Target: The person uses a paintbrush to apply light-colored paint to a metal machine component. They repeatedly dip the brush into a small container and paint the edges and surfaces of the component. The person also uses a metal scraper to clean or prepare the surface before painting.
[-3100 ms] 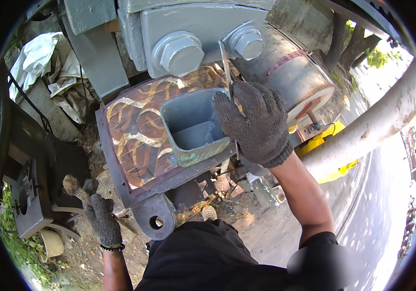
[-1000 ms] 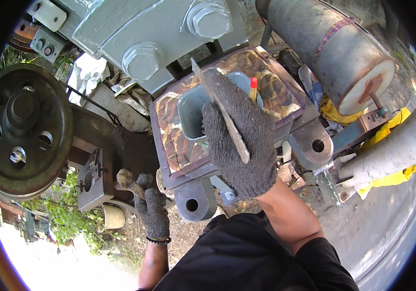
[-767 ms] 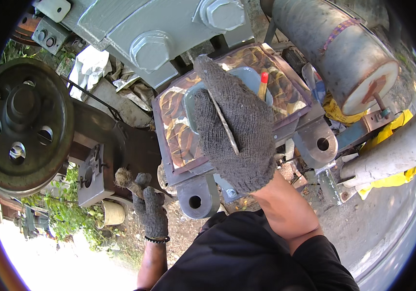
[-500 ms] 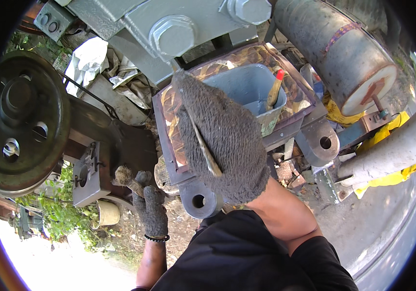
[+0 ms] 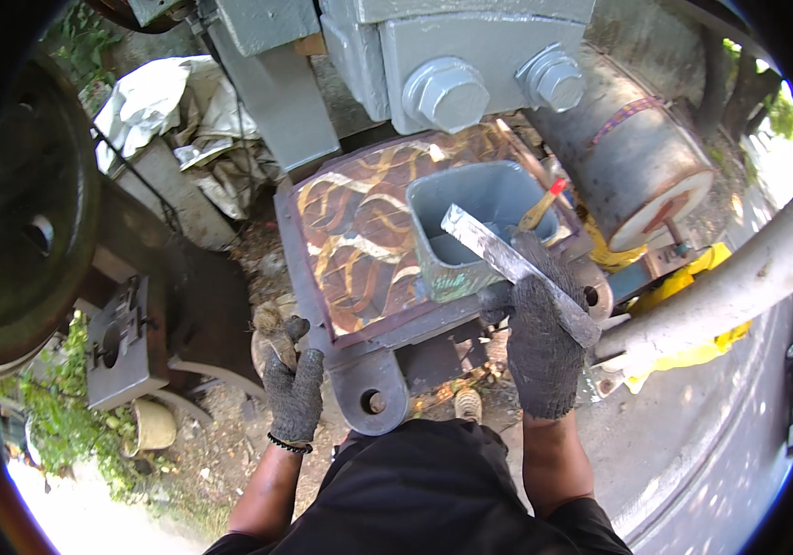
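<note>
My right hand (image 5: 544,342), in a dark grey knit glove, grips a flat metal strip (image 5: 498,250) smeared with pale paint. The strip slants across the palm, its far end over the rim of a squarish tub (image 5: 452,277) with grey-blue paint inside. A paintbrush (image 5: 537,213) with a red-tipped handle leans in that tub. My left hand (image 5: 295,388), gloved alike, is closed around a frayed tan fibrous piece (image 5: 273,335), whose exact kind I cannot make out. It is left of the brown patterned sheet (image 5: 359,250) under the tub.
Grey painted machinery with large bolts (image 5: 447,92) stands ahead. A dark wheel (image 5: 36,222) fills the left side. A metal drum (image 5: 637,148) and a pale pipe (image 5: 711,277) lie at right. Lugs with holes (image 5: 373,398) jut from the base near me.
My right hand has dropped from high in front of the machinery to the right of the tub, bringing the metal strip into full view. My left hand still holds the frayed piece. The view has shifted.
</note>
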The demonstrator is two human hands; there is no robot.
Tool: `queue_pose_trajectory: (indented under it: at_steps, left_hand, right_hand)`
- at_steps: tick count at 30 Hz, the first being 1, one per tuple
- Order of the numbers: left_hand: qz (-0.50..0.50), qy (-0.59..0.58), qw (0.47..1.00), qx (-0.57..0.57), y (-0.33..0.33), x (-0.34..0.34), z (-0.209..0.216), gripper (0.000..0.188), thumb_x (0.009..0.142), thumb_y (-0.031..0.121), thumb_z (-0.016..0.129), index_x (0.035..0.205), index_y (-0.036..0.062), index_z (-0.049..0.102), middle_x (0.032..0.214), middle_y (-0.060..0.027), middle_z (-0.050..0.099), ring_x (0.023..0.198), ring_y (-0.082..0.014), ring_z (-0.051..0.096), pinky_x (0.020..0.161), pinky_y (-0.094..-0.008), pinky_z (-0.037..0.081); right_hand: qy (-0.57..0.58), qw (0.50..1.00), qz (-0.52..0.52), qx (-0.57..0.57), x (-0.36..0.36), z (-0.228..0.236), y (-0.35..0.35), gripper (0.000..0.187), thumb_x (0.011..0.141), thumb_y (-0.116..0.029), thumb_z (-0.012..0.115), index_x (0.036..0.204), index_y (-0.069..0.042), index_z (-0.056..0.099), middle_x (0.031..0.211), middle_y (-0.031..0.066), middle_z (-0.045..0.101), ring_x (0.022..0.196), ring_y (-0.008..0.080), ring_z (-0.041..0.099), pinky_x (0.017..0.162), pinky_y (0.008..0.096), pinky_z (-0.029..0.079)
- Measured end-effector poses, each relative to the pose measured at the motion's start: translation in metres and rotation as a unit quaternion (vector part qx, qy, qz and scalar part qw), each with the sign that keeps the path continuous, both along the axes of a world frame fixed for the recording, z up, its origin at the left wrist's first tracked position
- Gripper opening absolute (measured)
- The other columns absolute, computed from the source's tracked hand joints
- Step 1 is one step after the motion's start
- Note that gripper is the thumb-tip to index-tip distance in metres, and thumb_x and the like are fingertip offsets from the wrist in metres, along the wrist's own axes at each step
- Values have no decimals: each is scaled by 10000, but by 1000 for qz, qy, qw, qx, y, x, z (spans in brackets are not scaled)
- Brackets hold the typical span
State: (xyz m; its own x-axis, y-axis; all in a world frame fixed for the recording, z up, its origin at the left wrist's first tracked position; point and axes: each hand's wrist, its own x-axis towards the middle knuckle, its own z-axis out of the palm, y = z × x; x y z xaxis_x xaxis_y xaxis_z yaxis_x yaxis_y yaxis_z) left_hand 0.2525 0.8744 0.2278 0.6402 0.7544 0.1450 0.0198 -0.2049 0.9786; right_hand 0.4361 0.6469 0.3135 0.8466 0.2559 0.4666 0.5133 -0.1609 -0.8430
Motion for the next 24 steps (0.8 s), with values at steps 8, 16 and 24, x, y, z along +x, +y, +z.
queue_pose_trajectory:
  at_steps: [8,16,24]
  left_hand:
    - [-259,-209,897,-292,-33,101,9,820,838,148,865,1536,46,447,1597,-127,425,1360,-267,536,1062,-399,512]
    - [-121,-66,971,197,-45,162,12,978,709,286,943,1532,62,464,1508,-190,500,1375,-372,517,1142,-450,442]
    - [-80,-45,985,144,-55,170,-3,923,725,269,932,1504,33,496,1442,-176,572,1305,-341,592,1083,-428,494]
  right_hand:
    - [-220,937,-23,-269,1,37,-27,298,950,-64,644,1237,-5,698,1149,172,744,935,323,733,805,395,588]
    - [-313,819,64,-476,6,70,-30,468,802,-149,704,1269,-142,703,1321,122,684,1076,313,712,929,425,570]
    - [-367,773,128,-502,19,63,-55,482,824,-188,668,1305,-177,704,1301,110,678,1015,279,712,865,436,567]
